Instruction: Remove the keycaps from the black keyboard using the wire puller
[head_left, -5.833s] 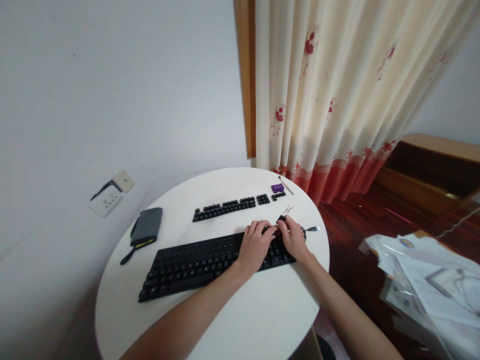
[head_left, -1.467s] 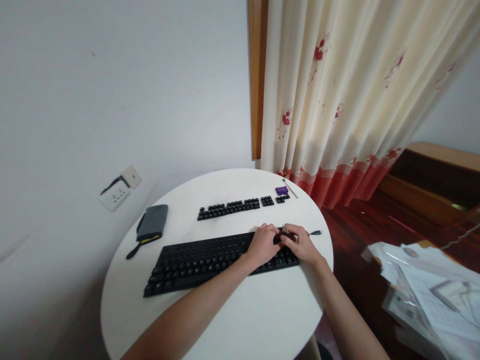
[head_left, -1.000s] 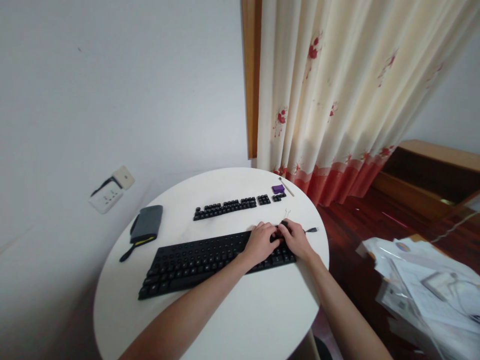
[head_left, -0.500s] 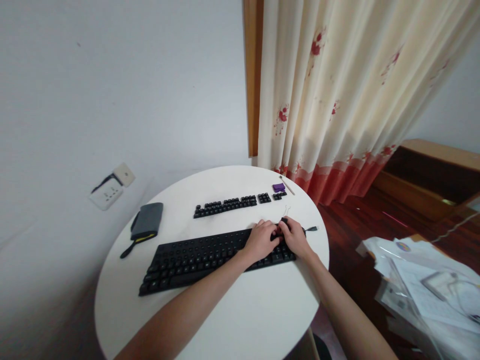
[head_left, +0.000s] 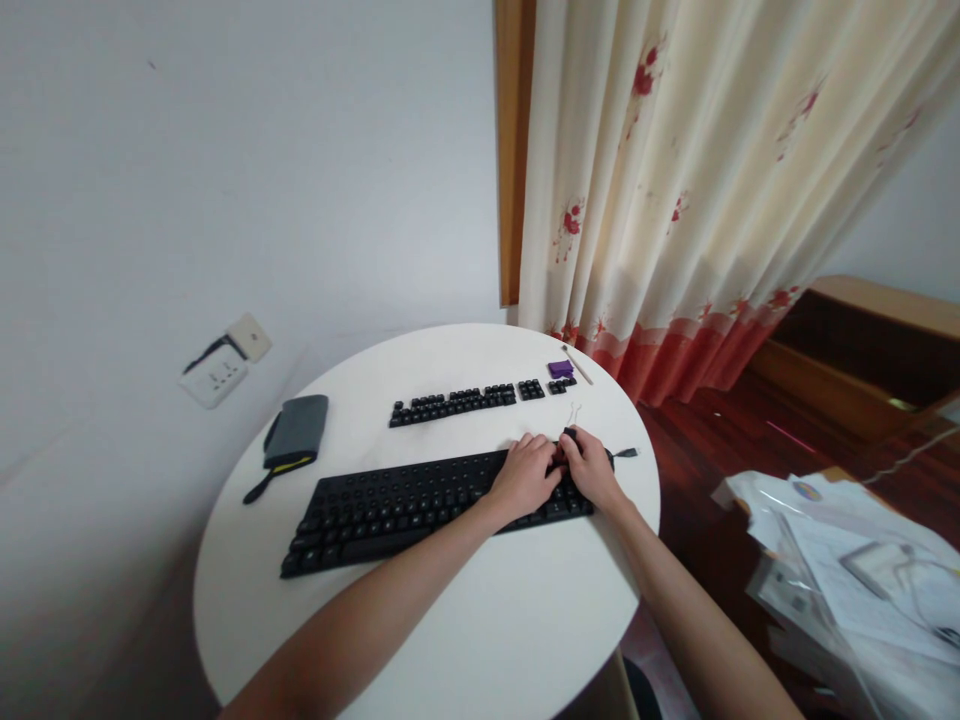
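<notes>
A black keyboard [head_left: 420, 510] lies slantwise on a round white table [head_left: 525, 600]; its upper rows show bare spots with keycaps off. My left hand [head_left: 523, 477] rests over its right part, fingers curled in a pinch towards my right hand; whatever is between them is hidden. At the upper right corner, my right hand [head_left: 590, 468] closes its thumb and fingers round a small black piece [head_left: 571, 433]. Two thin bent wires [head_left: 575, 412] show just beyond it; I cannot tell whether they are joined. A USB plug [head_left: 626, 453] sticks out right of that hand.
Loose black keycaps [head_left: 454, 403] stand in rows behind the keyboard. Near the far edge are a folded purple cloth [head_left: 560, 369] and a thin brush [head_left: 577, 365]. A grey pouch [head_left: 300, 430] with a strap lies at left. Papers and plastic [head_left: 847, 570] are piled at right.
The view has shifted slightly. Both hands stay at the keyboard's right end, with little finger movement to be seen; nothing on the table has visibly been moved.
</notes>
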